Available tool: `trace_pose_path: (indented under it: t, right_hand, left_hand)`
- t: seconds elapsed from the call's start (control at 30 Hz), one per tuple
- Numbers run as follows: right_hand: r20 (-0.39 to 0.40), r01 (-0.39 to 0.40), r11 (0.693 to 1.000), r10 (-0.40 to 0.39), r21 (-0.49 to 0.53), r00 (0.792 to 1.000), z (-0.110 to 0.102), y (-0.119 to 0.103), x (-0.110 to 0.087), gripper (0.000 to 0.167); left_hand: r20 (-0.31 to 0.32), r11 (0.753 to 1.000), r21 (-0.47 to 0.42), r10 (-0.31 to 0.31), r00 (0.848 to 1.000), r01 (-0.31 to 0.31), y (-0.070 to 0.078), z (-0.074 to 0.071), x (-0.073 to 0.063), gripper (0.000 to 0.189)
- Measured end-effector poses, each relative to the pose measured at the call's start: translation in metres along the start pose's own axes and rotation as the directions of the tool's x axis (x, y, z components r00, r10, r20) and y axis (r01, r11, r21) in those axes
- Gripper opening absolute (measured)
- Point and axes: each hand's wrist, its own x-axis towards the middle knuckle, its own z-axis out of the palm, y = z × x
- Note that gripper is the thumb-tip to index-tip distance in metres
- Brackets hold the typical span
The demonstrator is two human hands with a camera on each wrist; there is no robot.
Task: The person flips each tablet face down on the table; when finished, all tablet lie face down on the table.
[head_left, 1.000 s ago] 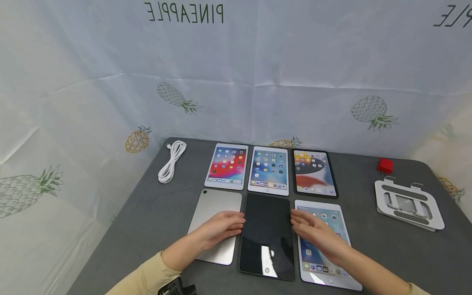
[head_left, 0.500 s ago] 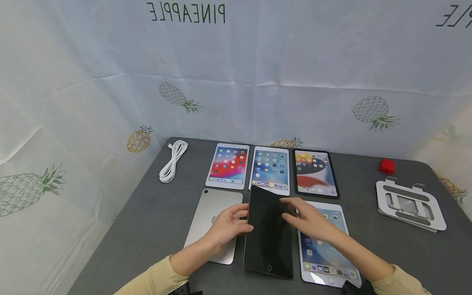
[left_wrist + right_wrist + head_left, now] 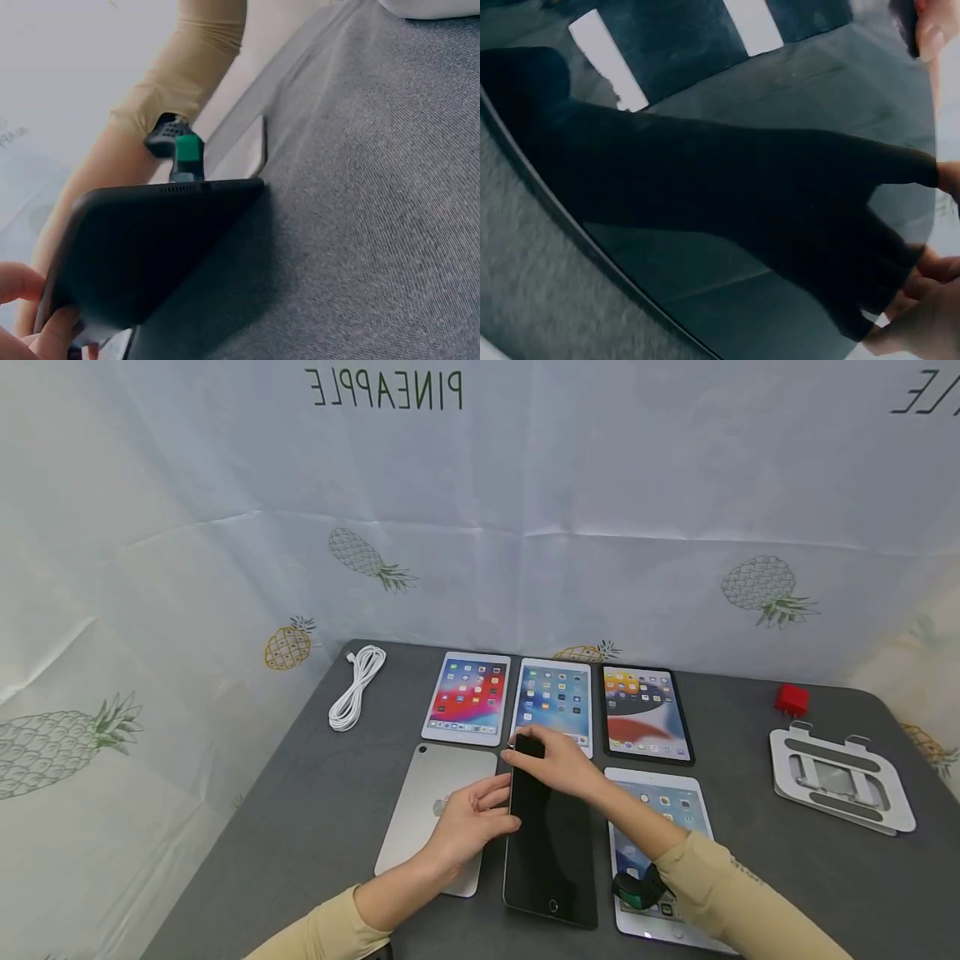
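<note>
A black tablet (image 3: pixel 551 852) lies between my hands with its dark screen up, its far end raised from the table. My left hand (image 3: pixel 468 818) grips its left edge, thumb on the screen side. The fingers of my right hand (image 3: pixel 558 764) bend round its far left corner. In the left wrist view, the shaded underside of the tablet (image 3: pixel 142 247) faces the camera, tilted above the grey cloth. The right wrist view has the glossy screen (image 3: pixel 705 270) reflecting an arm and hand. Beside my left hand lies a silver tablet (image 3: pixel 408 810), back up.
A white tablet (image 3: pixel 663 797) lies under my right forearm. Behind are a red-wallpaper tablet (image 3: pixel 467 697), a blue-wallpaper tablet (image 3: pixel 555 693) and a black-framed tablet (image 3: pixel 647 714). A coiled white cable (image 3: pixel 356 689) is far left; a red charger (image 3: pixel 792 699) and folded metal stand (image 3: pixel 843 781) are right.
The black tablet lay flat with a hand at each side; its far end is now tilted up. My right hand moved left over it to the far left corner. My left hand now grips the edge.
</note>
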Motion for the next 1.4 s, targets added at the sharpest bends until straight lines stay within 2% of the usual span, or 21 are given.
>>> trace_pose_path:
  t: [0.2,0.3,0.4,0.5,0.63,0.7,0.73,0.77,0.83,0.93,1.0,1.07,1.13,1.2,1.27,1.33,1.4]
  right_hand:
    - [-0.014,0.0,0.986,0.003,0.165,1.0,-0.001,-0.005,0.002,0.025]
    - [-0.025,0.028,0.959,-0.021,0.283,0.999,-0.002,-0.009,0.002,0.02]
    - [-0.044,0.054,0.922,-0.04,0.383,0.998,-0.003,-0.01,0.003,0.016]
    - [-0.061,0.079,0.899,-0.058,0.431,0.996,-0.002,-0.01,0.004,0.014]
    - [-0.069,0.098,0.892,-0.076,0.442,0.995,-0.003,-0.007,0.004,0.012]
    - [-0.069,0.107,0.892,-0.085,0.438,0.994,-0.004,-0.004,0.003,0.012]
    - [-0.067,0.109,0.892,-0.088,0.439,0.994,-0.005,-0.003,0.003,0.013]
    - [-0.065,0.112,0.89,-0.093,0.441,0.994,-0.005,-0.002,0.003,0.013]
    - [-0.057,0.114,0.887,-0.099,0.447,0.993,-0.006,-0.001,0.003,0.014]
    - [-0.046,0.111,0.885,-0.1,0.452,0.994,-0.007,0.0,0.002,0.016]
    - [-0.046,0.11,0.885,-0.101,0.452,0.994,-0.008,0.0,0.001,0.016]
    - [-0.049,0.113,0.887,-0.102,0.448,0.994,-0.009,0.0,0.0,0.016]
    - [-0.05,0.121,0.884,-0.11,0.451,0.993,-0.011,0.001,-0.001,0.017]
    - [-0.048,0.122,0.878,-0.113,0.462,0.992,-0.013,0.001,-0.004,0.019]
    - [-0.049,0.122,0.875,-0.112,0.469,0.992,-0.015,0.002,-0.006,0.021]
    - [-0.05,0.119,0.869,-0.109,0.48,0.993,-0.017,0.003,-0.008,0.023]
    - [-0.054,0.114,0.868,-0.101,0.484,0.993,-0.018,0.005,-0.01,0.027]
  left_hand:
    - [-0.01,0.999,0.032,0.044,0.999,-0.043,0.011,0.003,-0.003,0.061]
    - [-0.02,0.991,0.103,0.085,0.996,-0.082,0.019,0.004,-0.005,0.057]
    - [-0.034,0.972,0.195,0.137,0.99,-0.128,0.026,0.005,-0.007,0.054]
    - [-0.031,0.953,0.253,0.178,0.983,-0.165,0.03,0.006,-0.007,0.052]
    - [0.004,0.936,0.282,0.22,0.975,-0.212,0.032,0.007,-0.008,0.05]
    - [0.038,0.907,0.335,0.259,0.965,-0.256,0.03,0.008,-0.01,0.048]
    - [0.06,0.882,0.376,0.282,0.957,-0.284,0.029,0.007,-0.011,0.047]
    - [0.087,0.854,0.415,0.307,0.948,-0.315,0.028,0.007,-0.012,0.047]
    - [0.149,0.771,0.513,0.353,0.924,-0.377,0.025,0.005,-0.015,0.049]
    - [0.275,0.638,0.606,0.392,0.878,-0.475,0.02,-0.001,-0.018,0.06]
    - [0.378,0.544,0.629,0.411,0.83,-0.555,0.016,-0.007,-0.018,0.07]
    - [0.488,0.46,0.608,0.426,0.762,-0.647,0.013,-0.014,-0.017,0.08]
    - [0.58,0.366,0.577,0.446,0.682,-0.73,0.011,-0.02,-0.015,0.09]
    - [0.643,0.283,0.536,0.474,0.602,-0.796,0.01,-0.023,-0.013,0.099]
    - [0.677,0.206,0.506,0.508,0.533,-0.838,0.009,-0.023,-0.012,0.105]
    - [0.687,0.16,0.485,0.538,0.488,-0.86,0.008,-0.021,-0.011,0.106]
    - [0.689,0.131,0.469,0.564,0.455,-0.873,0.008,-0.019,-0.01,0.105]
